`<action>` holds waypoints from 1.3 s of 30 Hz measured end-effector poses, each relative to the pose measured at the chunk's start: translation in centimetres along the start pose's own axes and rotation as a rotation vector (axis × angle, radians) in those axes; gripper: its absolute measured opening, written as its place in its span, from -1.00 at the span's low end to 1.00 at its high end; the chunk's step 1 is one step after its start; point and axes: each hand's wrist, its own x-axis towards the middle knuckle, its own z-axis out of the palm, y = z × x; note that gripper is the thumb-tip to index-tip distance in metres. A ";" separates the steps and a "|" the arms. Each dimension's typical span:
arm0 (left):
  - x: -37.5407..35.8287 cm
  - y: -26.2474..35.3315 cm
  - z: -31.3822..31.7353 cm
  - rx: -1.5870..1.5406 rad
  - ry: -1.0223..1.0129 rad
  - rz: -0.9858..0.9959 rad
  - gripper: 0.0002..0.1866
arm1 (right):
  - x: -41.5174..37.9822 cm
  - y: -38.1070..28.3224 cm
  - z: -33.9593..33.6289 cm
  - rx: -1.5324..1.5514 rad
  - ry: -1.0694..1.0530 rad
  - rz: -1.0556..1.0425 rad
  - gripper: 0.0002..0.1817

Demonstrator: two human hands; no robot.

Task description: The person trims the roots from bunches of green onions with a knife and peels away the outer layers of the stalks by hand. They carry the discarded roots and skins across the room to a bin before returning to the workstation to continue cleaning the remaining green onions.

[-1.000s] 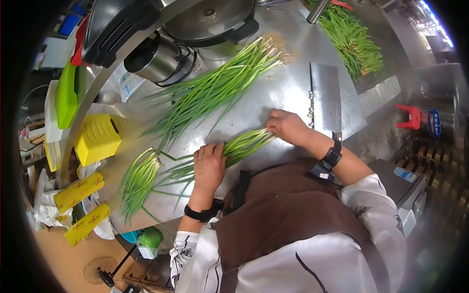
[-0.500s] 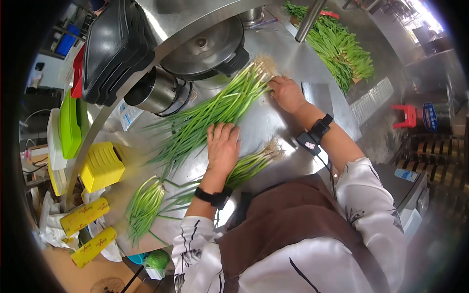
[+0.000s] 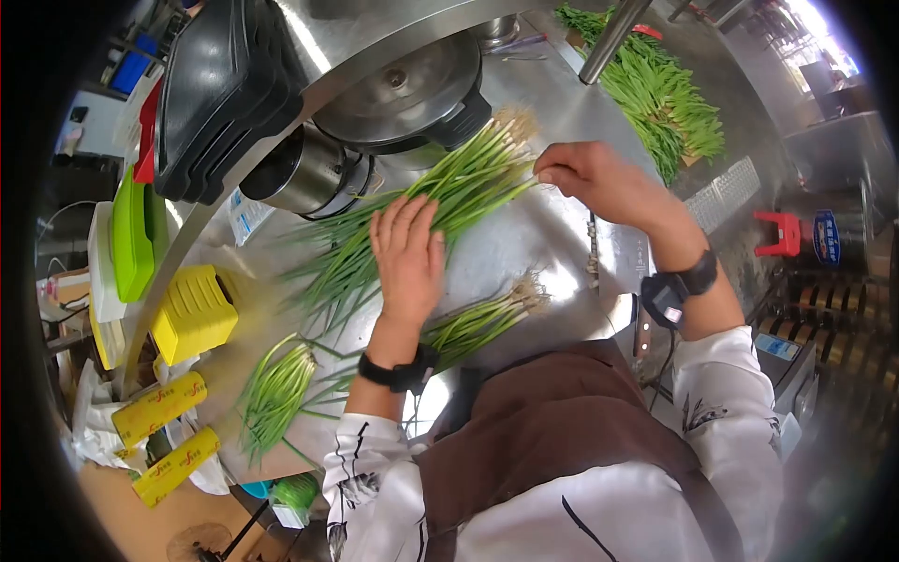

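A large bunch of spring onions (image 3: 468, 178) lies across the steel table, roots toward the far right. My left hand (image 3: 408, 253) rests flat on its green leaves, fingers extended. At the root end, my right hand (image 3: 585, 178) is closed in a pinch, with a stalk running to its fingertips. A smaller bunch of spring onions (image 3: 478, 323) lies nearer my apron. Another trimmed-looking bunch (image 3: 276, 389) sits at the left. Partly hidden under my right arm is a cleaver with a riveted handle (image 3: 643, 332).
A lidded pot (image 3: 398, 84) and a steel container (image 3: 290, 169) stand behind the onions. Black trays (image 3: 225, 94) sit on the raised shelf. Yellow rolls (image 3: 161, 412) and a yellow bin (image 3: 195, 314) are at left. Leafy greens (image 3: 660, 103) lie on the floor at far right.
My right hand has drawn back from the roots toward the right and closed into a pinch. My left hand has shifted slightly up and left on the leaves.
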 end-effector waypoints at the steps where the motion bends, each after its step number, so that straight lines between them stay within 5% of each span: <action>1: 0.8 1.9 -1.1 -0.140 -0.003 0.017 -0.59 | -0.7 -1.4 -1.0 0.038 -0.008 -0.054 -0.78; 5: 3.3 7.6 -4.6 -0.548 -0.071 0.126 -0.58 | -3.8 -6.1 -3.4 0.188 0.086 -0.358 -0.78; 11: 2.4 9.4 -12.2 -0.364 -0.051 0.071 -0.64 | -7.3 -6.8 -7.1 0.618 0.317 -0.288 -0.81; 16: -1.3 11.6 -18.3 -0.040 -0.378 -0.126 -0.69 | -8.0 -4.5 -1.4 0.817 0.109 -0.092 -0.84; 21: -8.2 6.0 -12.2 0.053 -0.597 -0.261 -0.71 | -7.6 3.3 13.2 0.814 -0.025 0.209 -0.85; 24: -12.9 2.1 -6.8 0.113 -0.607 -0.248 -0.71 | -8.3 5.9 18.1 0.499 -0.105 0.358 -0.83; 27: -14.2 1.9 -5.8 0.244 -0.665 -0.281 -0.64 | -9.1 5.2 19.1 0.157 0.014 0.118 -0.80; 34: -12.6 4.7 -3.1 0.076 -0.533 -0.061 -0.32 | -9.4 5.3 19.2 -0.034 0.064 -0.055 -0.81; 39: -13.1 3.9 1.6 -0.004 -0.550 -0.016 -0.30 | -10.5 5.8 17.4 -0.082 0.197 -0.112 -0.87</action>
